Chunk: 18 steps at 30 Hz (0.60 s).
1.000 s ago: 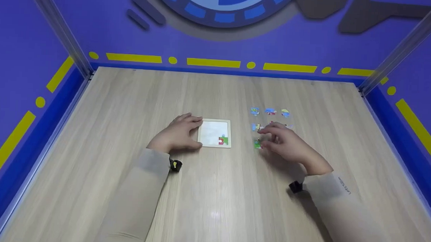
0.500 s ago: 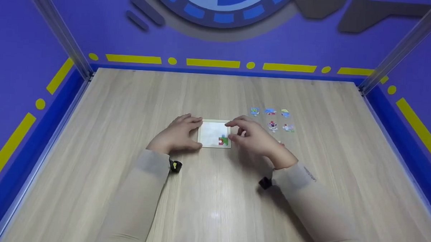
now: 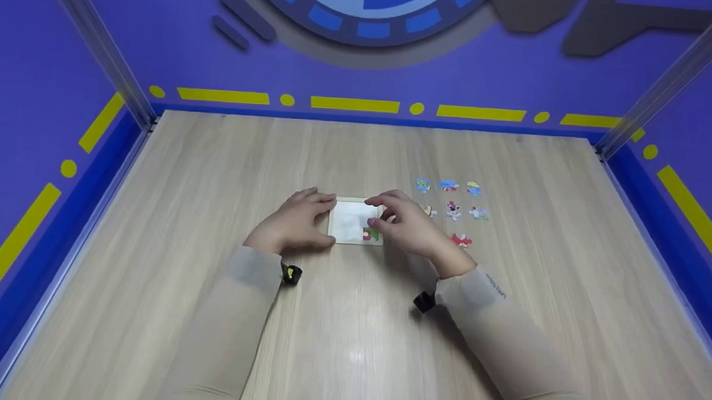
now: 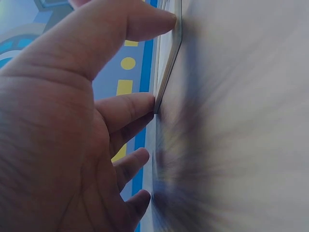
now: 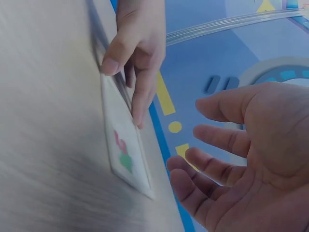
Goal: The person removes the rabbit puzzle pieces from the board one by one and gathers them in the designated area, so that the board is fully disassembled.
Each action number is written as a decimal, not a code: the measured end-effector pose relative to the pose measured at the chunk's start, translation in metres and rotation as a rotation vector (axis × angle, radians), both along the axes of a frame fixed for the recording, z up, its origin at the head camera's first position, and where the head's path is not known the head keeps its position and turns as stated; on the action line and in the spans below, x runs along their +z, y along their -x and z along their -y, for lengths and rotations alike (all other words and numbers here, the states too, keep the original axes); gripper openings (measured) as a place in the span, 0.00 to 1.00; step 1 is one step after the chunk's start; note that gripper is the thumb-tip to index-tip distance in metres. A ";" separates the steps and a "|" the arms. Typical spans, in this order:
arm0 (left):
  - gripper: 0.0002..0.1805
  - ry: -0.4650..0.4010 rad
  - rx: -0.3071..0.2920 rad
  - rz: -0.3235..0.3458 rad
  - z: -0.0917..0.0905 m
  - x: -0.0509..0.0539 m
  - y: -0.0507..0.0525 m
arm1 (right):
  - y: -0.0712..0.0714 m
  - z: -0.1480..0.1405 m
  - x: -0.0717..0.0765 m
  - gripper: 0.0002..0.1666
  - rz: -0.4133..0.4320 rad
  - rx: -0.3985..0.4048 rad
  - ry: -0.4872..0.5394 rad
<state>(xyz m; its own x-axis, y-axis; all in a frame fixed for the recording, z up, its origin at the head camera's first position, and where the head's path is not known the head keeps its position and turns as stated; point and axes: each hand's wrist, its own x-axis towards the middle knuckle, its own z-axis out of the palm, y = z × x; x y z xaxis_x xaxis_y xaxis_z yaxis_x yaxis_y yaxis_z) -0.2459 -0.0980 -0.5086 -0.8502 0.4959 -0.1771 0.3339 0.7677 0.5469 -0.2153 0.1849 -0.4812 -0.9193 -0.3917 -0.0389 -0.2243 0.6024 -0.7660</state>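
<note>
A shallow pale square puzzle tray (image 3: pixel 350 219) lies mid-table. A green and red jigsaw piece (image 3: pixel 369 233) sits in its near right corner. My left hand (image 3: pixel 296 223) holds the tray's left side, thumb at the near corner and fingertips at the far one; the left wrist view shows this hand (image 4: pixel 63 125) at the tray edge. My right hand (image 3: pixel 411 228) hovers over the tray's right edge, thumb and forefinger apart. In the right wrist view, nothing shows between the loosely bent fingers of this hand (image 5: pixel 241 154). The hand covers part of the tray in the head view.
Several loose jigsaw pieces lie right of the tray, including a blue one (image 3: pixel 423 184), a red one (image 3: pixel 461 240) and one with a face (image 3: pixel 453 210). The right hand partly covers a yellowish piece (image 3: pixel 430 211). Blue-purple walls (image 3: pixel 360 70) bound the wooden table (image 3: pixel 340 318).
My right hand has moved left from the loose pieces to the tray's right side, then slightly farther over it. The left hand and tray have stayed in place.
</note>
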 end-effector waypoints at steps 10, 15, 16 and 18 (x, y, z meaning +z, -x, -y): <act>0.53 0.013 -0.018 -0.009 0.002 -0.001 0.001 | -0.001 0.008 -0.016 0.28 -0.113 0.052 -0.157; 0.53 0.023 -0.018 -0.007 0.001 -0.002 0.002 | -0.003 0.010 -0.022 0.23 -0.144 0.070 -0.292; 0.53 0.026 -0.019 -0.007 0.001 -0.002 0.002 | -0.004 0.011 -0.023 0.21 -0.152 0.070 -0.312; 0.53 0.029 -0.021 -0.007 0.001 -0.001 0.002 | -0.005 0.011 -0.025 0.18 -0.166 0.070 -0.342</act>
